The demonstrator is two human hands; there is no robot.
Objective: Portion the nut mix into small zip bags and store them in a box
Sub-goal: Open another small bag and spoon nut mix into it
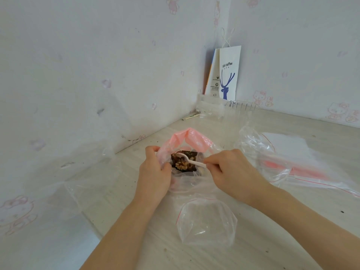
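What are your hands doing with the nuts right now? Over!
Left hand grips pink bag open. Right hand pinches spoon in the nuts. Zip bag lies near, waiting. Nothing in the way.

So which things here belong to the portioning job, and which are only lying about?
In use: left hand holding pink bag; nut mix inside; white spoon pinched by right hand; small zip bag, empty, nearest the camera.
Lying about: paper coffee bag; printed packet behind it.
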